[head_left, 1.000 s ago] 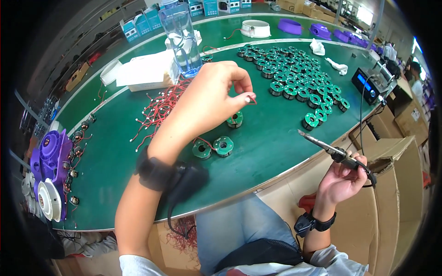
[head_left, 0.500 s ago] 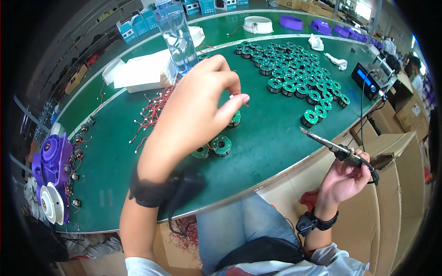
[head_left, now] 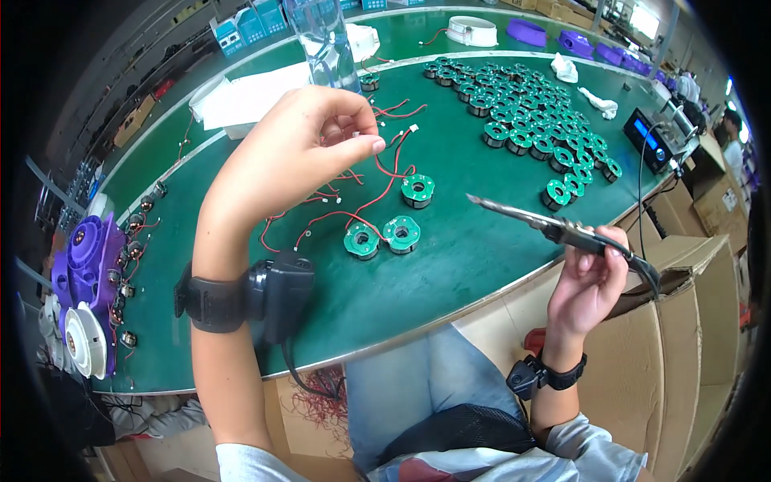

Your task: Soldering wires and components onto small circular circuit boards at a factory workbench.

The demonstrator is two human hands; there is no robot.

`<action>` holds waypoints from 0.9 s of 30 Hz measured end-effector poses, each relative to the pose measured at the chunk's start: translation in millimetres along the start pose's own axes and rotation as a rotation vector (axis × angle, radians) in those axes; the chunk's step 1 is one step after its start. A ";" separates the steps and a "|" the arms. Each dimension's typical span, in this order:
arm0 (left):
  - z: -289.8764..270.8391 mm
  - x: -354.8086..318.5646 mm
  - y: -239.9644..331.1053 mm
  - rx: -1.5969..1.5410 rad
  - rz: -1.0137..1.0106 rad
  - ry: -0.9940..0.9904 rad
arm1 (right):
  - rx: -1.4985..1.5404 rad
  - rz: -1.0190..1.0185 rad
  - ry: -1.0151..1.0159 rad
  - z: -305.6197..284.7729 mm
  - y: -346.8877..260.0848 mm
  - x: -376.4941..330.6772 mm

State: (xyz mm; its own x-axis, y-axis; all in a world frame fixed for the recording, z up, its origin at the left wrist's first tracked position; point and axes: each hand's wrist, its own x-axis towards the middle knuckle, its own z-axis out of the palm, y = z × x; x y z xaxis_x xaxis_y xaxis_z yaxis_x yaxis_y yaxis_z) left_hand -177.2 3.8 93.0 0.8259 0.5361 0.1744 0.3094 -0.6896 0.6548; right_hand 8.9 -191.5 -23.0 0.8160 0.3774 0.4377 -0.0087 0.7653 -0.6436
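Fingers of the left hand (head_left: 309, 140) curl close together by thin red wires (head_left: 329, 214) on the green bench (head_left: 474, 257); I cannot tell if they hold one. The right hand (head_left: 586, 281) grips a long metal soldering iron (head_left: 546, 225) near round green boards (head_left: 412, 231). Keeping its tip off skin seems best. Blue cardboard boxes (head_left: 249, 30) have print too small to read.

i observe a green worktable (head_left: 466, 277) with a curved pale edge across the middle of the frame. a second green surface (head_left: 393, 34) runs behind it. i register dark shelving (head_left: 88, 120) at upper left, a bright rectangular panel (head_left: 646, 22) at upper right, and pale floor (head_left: 499, 329) at lower centre.
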 end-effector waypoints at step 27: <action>9.6 1.2 7.8 -0.105 0.093 0.007 | -0.334 0.033 -0.180 32.8 11.7 -12.6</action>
State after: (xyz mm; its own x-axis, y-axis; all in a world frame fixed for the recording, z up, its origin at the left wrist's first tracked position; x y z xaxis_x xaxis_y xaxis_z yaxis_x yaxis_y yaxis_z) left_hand -169.2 -5.5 91.3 0.8453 0.4757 0.2433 0.1798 -0.6821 0.7088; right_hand -20.5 -170.2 -15.5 0.7035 0.5075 0.4976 0.1796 0.5505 -0.8153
